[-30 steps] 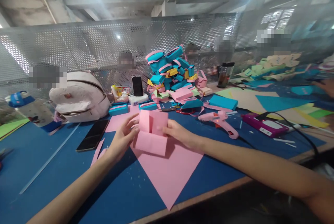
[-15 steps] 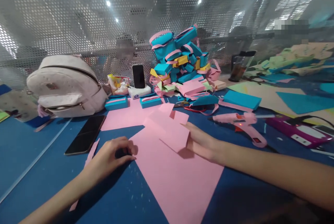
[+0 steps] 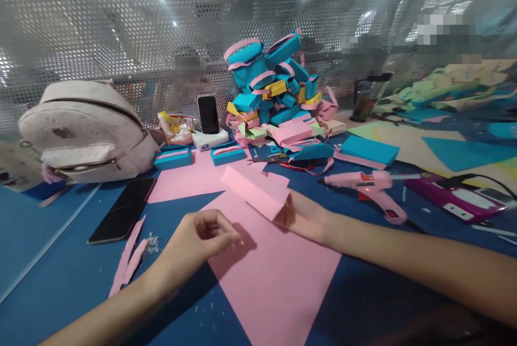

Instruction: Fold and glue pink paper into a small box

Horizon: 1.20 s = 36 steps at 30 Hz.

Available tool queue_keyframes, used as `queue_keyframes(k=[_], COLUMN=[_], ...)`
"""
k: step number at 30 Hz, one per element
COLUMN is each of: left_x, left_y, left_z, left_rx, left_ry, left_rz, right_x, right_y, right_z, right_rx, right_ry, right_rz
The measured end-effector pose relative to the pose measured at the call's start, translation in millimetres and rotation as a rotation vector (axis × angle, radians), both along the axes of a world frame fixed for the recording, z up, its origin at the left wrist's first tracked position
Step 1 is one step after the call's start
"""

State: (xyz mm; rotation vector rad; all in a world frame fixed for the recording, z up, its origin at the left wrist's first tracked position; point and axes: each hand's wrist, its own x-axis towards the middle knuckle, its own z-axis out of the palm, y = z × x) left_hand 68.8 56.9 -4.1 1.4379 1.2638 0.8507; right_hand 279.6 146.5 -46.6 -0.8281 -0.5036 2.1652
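My right hand [image 3: 305, 217] grips a folded piece of pink paper [image 3: 258, 190] by its right end, raised over a large pink sheet [image 3: 278, 276]. The folded paper has creased, upturned sides; some of my fingers are hidden behind it. My left hand [image 3: 212, 233] hovers over the left edge of the sheet, its thumb and fingertips drawn together in a pinch. Whatever may be between those fingertips is too small to make out. Torn pink strips [image 3: 127, 260] and small clear scraps [image 3: 152, 244] lie beside my left forearm on the blue table [image 3: 169, 319].
A pink glue gun [image 3: 371, 187] lies right, by a purple power strip [image 3: 460, 200]. A dark phone [image 3: 123, 211] and white backpack [image 3: 89, 131] are left. Behind stand a pile of blue and pink paper boxes [image 3: 278, 87], scissors [image 3: 270, 160] and an upright phone [image 3: 208, 114].
My left hand has moved right, over the pink sheet. My right hand still holds the folded paper, which has turned slightly. The view has shifted a little, uncovering more torn strips.
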Motion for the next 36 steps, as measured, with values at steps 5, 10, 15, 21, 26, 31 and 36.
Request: queue_keyframes(k=[5,10,15,21,26,31,36], left_x=[33,52,65,63,45,9,-49], left_y=[-3,-13,-20,-23,-24,-25,-40], left_z=[0.6,7.4,8.1,-3.8,-4.7,8.2,35.8], left_rx=[-0.228,-0.373,-0.414,-0.367,-0.248,0.065,0.567], left_ry=[-0.318,-0.396,-0.426,-0.455,-0.345,-0.225,0.121], left_rz=[0.135,0.125,0.115,0.223,0.326,0.441,0.655], right_x=[-2,-2,-3,-5,-6,-6,-6], right_y=[-5,-6,-12,-17,-13,-10,-9], right_z=[4,-1,4,9,5,1,-3], right_rx=[0.047,0.102,0.127,0.187,0.205,0.187,0.186], right_ry=[-0.005,-0.019,-0.005,0.035,0.048,0.026,-0.008], right_rz=[-0.036,-0.018,-0.002,-0.075,-0.090,-0.099,-0.096])
